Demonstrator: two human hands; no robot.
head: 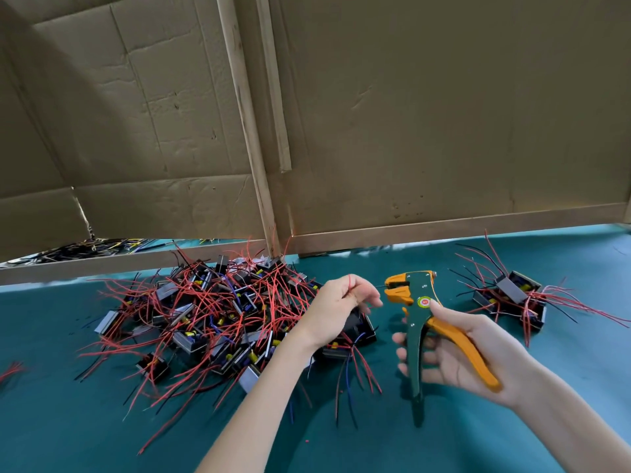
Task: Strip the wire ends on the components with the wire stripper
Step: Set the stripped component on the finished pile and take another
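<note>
A blue-green table top (68, 421) runs up to a wall of brown cardboard sheets (426, 114) and pale wooden strips (246, 114). A big heap of small black parts with red wires (211, 312) sits on the left. The left hand (336, 308) pinches a thin red wire (349, 280). The right hand (467, 356) grips the green and orange wire stripper (418, 322) above the table. It stands nearly upright, handles down toward the person. Its orange mouth faces left, close to the pinched wire.

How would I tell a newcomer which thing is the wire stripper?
On the teal table, look right of the big pile of red-wired components. The right hand holds the wire stripper there. It alone has an orange head and green and orange handles.
</note>
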